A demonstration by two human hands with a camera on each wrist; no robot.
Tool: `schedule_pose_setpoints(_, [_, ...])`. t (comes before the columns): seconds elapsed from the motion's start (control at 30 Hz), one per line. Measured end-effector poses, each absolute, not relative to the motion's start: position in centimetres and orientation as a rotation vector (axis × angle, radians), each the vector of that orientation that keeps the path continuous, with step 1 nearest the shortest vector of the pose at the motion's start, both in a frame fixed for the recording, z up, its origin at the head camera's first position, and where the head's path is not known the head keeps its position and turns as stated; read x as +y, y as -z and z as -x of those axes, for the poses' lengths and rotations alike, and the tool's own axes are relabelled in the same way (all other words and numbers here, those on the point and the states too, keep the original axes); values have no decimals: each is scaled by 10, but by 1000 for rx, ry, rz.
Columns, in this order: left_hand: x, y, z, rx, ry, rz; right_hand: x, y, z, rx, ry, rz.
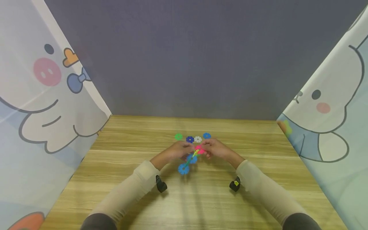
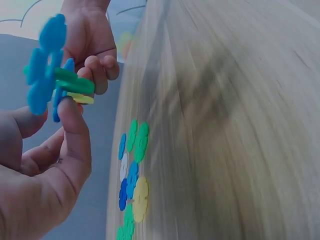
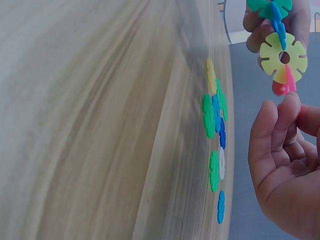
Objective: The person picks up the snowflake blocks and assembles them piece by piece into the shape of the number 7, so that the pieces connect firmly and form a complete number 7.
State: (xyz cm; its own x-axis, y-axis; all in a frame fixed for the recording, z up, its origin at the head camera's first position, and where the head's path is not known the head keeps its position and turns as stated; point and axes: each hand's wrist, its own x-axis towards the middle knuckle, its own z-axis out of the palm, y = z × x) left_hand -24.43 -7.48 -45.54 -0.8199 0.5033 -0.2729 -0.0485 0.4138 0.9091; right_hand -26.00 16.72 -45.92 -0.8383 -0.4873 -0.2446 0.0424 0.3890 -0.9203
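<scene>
A chain of notched plastic flower discs is held in the air between my two hands. It runs from a blue disc (image 1: 183, 169) at the near end through green, blue and yellow discs (image 3: 270, 52) to a pink disc (image 1: 200, 149). My left hand (image 1: 181, 149) pinches the middle of the chain between thumb and fingers; in the left wrist view its fingertips lie by the inner blue disc. With thumb and fingertips, my right hand (image 1: 217, 149) pinches the pink disc, which slots into the yellow one. The fingers partly hide the pink disc.
On the wooden table (image 1: 129, 191) beyond the hands lie loose discs: green (image 1: 178, 136), dark blue (image 1: 189, 139), white (image 1: 197, 139) and blue (image 1: 206, 135). The wrist views also show a yellow disc (image 2: 141, 199) among several there. A grey panel (image 1: 184, 64) stands behind.
</scene>
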Motion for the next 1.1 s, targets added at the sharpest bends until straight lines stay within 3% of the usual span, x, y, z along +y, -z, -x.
schedule_pose_setpoints(0.57, [-72,457,245,2096,-1500,-344,161,457,264,2309,1396,417])
schedule_pose_setpoints(1.1, [-85,463,240,2000,-1569,-295,170,469,284,2771,883,583])
